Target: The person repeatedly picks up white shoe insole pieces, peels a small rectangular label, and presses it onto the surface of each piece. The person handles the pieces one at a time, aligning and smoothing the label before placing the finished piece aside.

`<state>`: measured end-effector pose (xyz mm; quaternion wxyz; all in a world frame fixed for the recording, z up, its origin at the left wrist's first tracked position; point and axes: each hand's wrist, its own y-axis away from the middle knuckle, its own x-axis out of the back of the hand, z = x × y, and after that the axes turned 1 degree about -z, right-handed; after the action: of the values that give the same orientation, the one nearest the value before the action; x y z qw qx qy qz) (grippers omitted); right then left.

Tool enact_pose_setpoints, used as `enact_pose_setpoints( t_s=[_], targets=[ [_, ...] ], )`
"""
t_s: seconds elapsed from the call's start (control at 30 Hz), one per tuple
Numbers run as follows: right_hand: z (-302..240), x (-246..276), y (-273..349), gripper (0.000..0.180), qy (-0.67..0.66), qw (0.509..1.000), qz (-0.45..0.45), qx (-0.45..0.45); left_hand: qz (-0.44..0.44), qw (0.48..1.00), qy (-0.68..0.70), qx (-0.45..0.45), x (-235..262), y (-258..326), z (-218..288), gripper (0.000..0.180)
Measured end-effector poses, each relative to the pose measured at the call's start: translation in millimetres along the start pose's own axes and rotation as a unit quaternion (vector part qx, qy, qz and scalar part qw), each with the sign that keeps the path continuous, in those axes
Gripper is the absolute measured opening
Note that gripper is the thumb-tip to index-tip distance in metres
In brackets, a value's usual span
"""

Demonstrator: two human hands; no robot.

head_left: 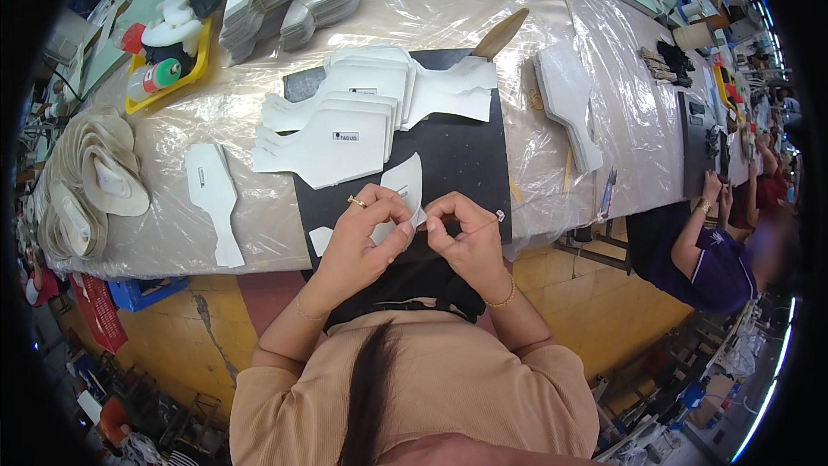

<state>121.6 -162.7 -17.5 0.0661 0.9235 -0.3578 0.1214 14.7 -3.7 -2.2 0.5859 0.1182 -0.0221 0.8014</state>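
Piece point(404, 179), white, curved and pointed, between pinched fingertips of left hand point(369, 231) and right hand point(463, 229)

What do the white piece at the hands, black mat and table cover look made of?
White piece: perhaps card or synthetic sheet; matte, thin, gently curved. Black mat: likely rubber or plastic; smooth, dull, flat. Table cover: clear plastic film, most likely; glossy, with wrinkles and glare.

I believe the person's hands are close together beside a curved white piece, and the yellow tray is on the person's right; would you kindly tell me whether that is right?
Not quite: the head view shows the yellow tray on the person's left. The left hand and right hand are indeed close together beside a curved white piece.
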Motion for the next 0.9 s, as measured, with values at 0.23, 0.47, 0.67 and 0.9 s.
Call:
enact_pose_setpoints(
  t_s=[0.23, 0.47, 0.67, 0.9],
  targets=[
    [6.5, 1.4, -1.9, 0.031, -0.131, 0.989, -0.053, -0.043, -0.031, 0.999, 0.024, 0.024, -5.5, 2.2, 1.0, 0.009],
    [18.8, 6.9, -10.0, 0.030, -0.221, 0.956, -0.151, -0.119, -0.040, 0.996, 0.075, 0.002, -3.3, 3.8, -9.4, 0.010],
    [16.6, -5.3, -13.5, 0.024, -0.248, 0.950, -0.183, -0.044, -0.092, 0.996, 0.014, 0.007, 10.2, 2.8, -5.2, 0.035],
    [15.5, -10.8, -18.4, 0.023, -0.226, 0.954, -0.196, -0.006, -0.105, 0.994, 0.000, -0.008, 17.7, -2.8, -10.2, 0.042]
  ],
)
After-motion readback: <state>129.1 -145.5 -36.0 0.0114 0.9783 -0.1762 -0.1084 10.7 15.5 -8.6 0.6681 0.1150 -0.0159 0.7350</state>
